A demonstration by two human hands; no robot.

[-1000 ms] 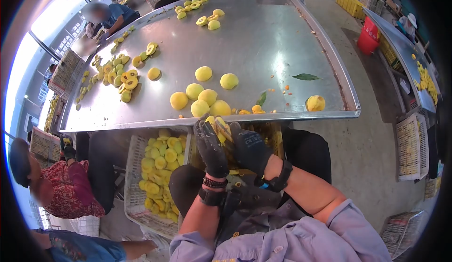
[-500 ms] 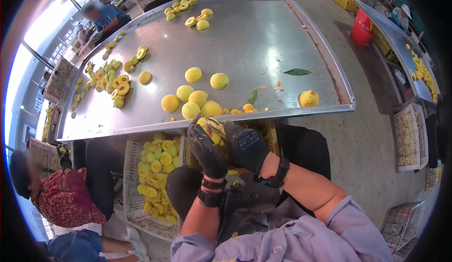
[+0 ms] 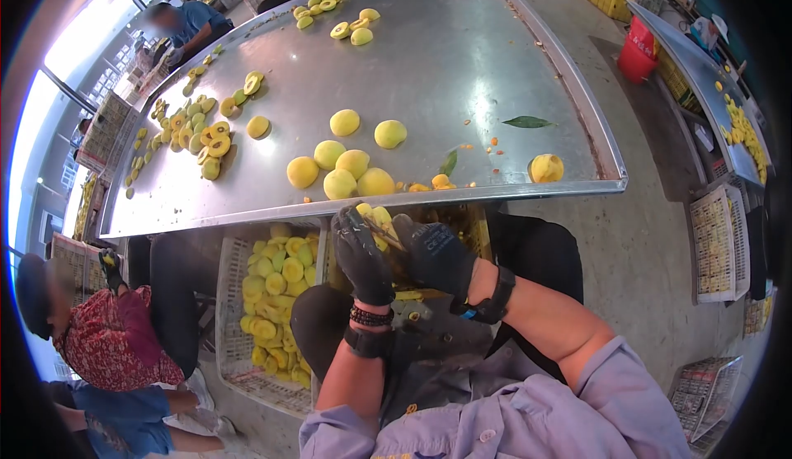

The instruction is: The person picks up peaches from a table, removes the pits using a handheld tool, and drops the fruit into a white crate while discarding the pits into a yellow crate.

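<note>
Just below the table's near edge, my gloved left hand (image 3: 361, 259) is closed around a yellow peach (image 3: 381, 215), which looks cut open. Beside it, my gloved right hand (image 3: 436, 251) grips a thin pitting tool (image 3: 386, 234) whose end is against the fruit; its exact shape is partly hidden by the fingers. On the metal table (image 3: 437, 63) right above my hands lies a group of whole peaches (image 3: 339, 184). Scraps of orange flesh (image 3: 441, 182) and a green leaf (image 3: 448, 163) are close by.
A white crate (image 3: 233, 327) of peach halves (image 3: 276, 294) stands left of my knees. Many cut halves (image 3: 198, 133) spread over the table's left side. One peach with torn flesh (image 3: 546, 168) sits near the right corner. A person in a red patterned top (image 3: 124, 339) sits at left.
The view has shifted slightly. Both hands stay together at the peach, with the tool still against it and my fingers slightly moved. The fruit on the table has not moved.
</note>
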